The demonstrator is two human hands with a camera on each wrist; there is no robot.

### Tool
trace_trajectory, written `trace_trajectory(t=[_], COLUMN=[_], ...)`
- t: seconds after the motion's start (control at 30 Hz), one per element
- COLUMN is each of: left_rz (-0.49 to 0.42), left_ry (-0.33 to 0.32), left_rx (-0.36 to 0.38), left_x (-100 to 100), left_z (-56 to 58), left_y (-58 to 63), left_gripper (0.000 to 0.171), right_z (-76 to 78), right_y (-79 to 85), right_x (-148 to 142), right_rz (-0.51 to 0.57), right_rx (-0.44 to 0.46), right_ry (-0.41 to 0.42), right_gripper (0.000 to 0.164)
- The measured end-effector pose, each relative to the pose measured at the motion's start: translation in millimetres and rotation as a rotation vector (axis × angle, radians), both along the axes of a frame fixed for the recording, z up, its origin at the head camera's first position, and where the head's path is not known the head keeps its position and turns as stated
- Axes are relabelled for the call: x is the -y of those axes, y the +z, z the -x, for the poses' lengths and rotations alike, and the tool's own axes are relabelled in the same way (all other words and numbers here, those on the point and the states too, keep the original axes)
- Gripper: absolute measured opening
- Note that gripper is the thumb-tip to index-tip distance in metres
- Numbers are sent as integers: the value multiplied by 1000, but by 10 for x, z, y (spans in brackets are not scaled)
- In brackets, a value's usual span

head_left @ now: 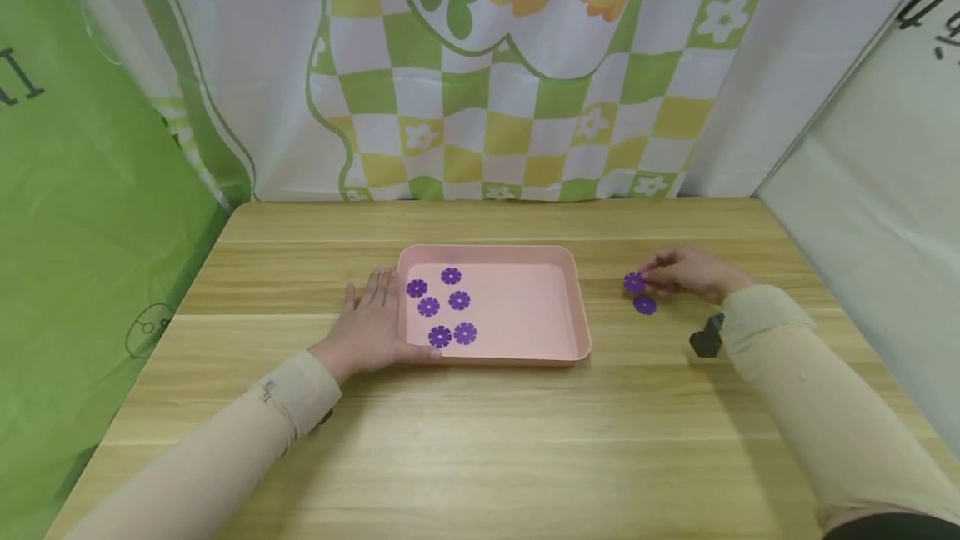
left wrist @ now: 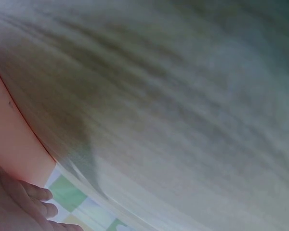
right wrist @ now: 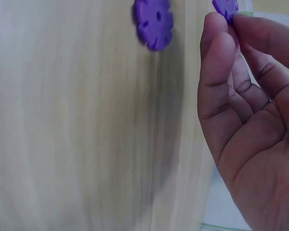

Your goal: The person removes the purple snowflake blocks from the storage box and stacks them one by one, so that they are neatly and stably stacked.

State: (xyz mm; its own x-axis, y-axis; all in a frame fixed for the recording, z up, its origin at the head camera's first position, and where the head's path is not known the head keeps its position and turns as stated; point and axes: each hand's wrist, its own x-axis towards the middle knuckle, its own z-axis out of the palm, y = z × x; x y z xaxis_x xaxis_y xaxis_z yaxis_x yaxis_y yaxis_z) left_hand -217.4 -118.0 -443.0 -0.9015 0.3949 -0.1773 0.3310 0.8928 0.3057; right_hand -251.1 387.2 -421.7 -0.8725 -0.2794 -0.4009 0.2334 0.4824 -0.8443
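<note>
My right hand [head_left: 684, 272] pinches a purple notched disc [head_left: 633, 282] between thumb and fingertips, to the right of the pink tray; the right wrist view shows the same pinched disc [right wrist: 226, 8] at the top edge. Just below it, a second purple disc [head_left: 645, 304] lies on the table. My left hand [head_left: 370, 332] rests against the tray's left side, fingers straight along the wall and thumb at the front rim. Several purple discs [head_left: 428, 307] lie flat in the left part of the pink tray [head_left: 525, 307]. In the left wrist view a sleeve hides most of the scene.
The wooden table [head_left: 495, 448] ends at the back against a checked curtain [head_left: 510, 123]. A small black object [head_left: 707, 338] shows beside the right sleeve cuff. A green panel [head_left: 97, 190] stands at the left and a white one [head_left: 885, 165] at the right.
</note>
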Motion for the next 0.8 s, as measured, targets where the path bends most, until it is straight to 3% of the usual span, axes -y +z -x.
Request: trace_trajectory(t=[0.8], left_rz=[11], left_ry=[-14], left_rx=[9], left_x=[0], left_z=[-5], left_y=[30], left_gripper=[148], right_z=[-110], right_y=[-123], right_x=[-214], right_rz=[4], right_rx=[97], right_ry=[-5], right_gripper=[18])
